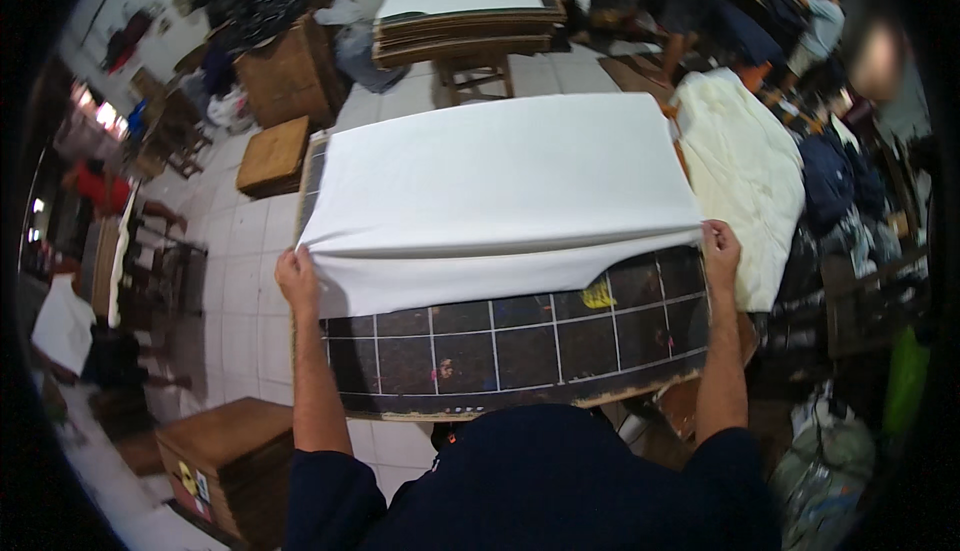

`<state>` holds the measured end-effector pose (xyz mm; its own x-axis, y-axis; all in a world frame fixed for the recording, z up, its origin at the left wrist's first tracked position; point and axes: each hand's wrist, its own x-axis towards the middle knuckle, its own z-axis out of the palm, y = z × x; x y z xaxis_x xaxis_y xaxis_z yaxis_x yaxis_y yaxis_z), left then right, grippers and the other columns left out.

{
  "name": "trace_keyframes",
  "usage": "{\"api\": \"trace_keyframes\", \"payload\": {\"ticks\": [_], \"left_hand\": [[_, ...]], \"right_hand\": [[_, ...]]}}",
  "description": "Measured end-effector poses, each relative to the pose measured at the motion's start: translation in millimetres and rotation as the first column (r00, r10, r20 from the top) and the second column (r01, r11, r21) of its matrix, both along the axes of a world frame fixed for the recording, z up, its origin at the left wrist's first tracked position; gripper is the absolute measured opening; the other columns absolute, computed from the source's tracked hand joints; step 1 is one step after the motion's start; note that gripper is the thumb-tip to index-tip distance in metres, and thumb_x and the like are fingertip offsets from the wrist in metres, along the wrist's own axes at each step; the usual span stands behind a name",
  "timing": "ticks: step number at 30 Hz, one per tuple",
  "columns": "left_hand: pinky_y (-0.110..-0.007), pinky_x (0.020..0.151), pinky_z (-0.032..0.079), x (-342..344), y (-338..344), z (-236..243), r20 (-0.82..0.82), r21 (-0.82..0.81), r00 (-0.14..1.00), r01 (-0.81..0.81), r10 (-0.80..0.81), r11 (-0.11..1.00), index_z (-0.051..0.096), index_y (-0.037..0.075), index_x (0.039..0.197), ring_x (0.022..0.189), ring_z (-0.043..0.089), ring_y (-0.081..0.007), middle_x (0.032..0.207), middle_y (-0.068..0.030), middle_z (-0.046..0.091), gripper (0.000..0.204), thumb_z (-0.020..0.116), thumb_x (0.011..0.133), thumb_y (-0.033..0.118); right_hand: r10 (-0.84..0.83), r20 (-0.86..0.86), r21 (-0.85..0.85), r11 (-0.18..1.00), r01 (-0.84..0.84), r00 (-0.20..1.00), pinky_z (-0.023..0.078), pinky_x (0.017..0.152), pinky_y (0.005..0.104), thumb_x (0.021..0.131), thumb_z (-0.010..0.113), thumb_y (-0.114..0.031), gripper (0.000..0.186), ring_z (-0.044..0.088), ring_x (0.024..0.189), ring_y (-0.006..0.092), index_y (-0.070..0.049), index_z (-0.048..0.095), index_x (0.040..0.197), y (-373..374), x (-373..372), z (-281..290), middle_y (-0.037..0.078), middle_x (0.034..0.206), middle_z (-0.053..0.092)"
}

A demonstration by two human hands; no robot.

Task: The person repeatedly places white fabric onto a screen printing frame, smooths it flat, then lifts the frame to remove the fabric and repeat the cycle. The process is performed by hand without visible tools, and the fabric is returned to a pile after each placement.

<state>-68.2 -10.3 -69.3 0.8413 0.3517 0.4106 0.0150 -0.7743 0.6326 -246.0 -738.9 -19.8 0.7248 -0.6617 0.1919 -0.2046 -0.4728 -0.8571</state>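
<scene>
Head view: white cloth (500, 171) in fingers (302, 254)

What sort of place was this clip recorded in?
Probably a small textile or garment workshop: white cloth lies spread over a dark board marked with a grid, a heap of cream fabric sits beside it, and a stack of brown boards stands on the floor.

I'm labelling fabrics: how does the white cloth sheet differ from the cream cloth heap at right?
The white cloth sheet lies mostly flat; the cream cloth heap is rumpled. The left hand and right hand grip the sheet, not the heap. The sheet looks whiter, the heap yellower. Both are pale fabric.
</scene>
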Motion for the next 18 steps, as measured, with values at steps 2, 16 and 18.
{"api": "trace_keyframes", "payload": {"ticks": [2,16,18], "left_hand": [[-0.036,0.075,0.045,6,-16,19,-0.097,-0.158,0.995,0.015,-0.031,0.987,0.068,-0.003,0.091,0.083,0.060,-0.0217,0.086,-0.0123,0.066,0.038,0.060,0.097,0.033],[-0.031,0.073,0.052,176,-52,211,0.389,-0.816,0.905,0.425,-0.172,0.392,0.064,0.008,0.108,0.082,0.062,-0.0146,0.094,-0.0031,0.067,0.030,0.054,0.103,0.036],[-0.030,0.067,0.048,175,-54,184,0.369,-0.826,0.920,0.389,-0.130,0.407,0.065,0.007,0.098,0.074,0.058,-0.0124,0.086,-0.0011,0.064,0.032,0.058,0.100,0.039]], "right_hand": [[0.217,0.192,0.185,0.950,-0.253,0.957,0.048,0.068,0.0227,0.097,0.063,-0.016,0.019,0.058,0.074,0.0066,0.001,0.066,0.106,-15,25,22,0.001,0.085,0.065],[-0.012,0.724,0.630,0.420,-0.654,0.690,0.053,0.091,0.0341,0.094,0.065,-0.012,0.025,0.065,0.102,0.0204,0.000,0.064,0.116,-70,162,155,0.011,0.111,0.068],[-0.024,0.613,0.717,0.436,-0.544,0.789,0.054,0.071,0.0277,0.092,0.067,-0.010,0.025,0.064,0.083,0.0157,0.002,0.063,0.114,-63,164,135,0.008,0.099,0.067]]}}
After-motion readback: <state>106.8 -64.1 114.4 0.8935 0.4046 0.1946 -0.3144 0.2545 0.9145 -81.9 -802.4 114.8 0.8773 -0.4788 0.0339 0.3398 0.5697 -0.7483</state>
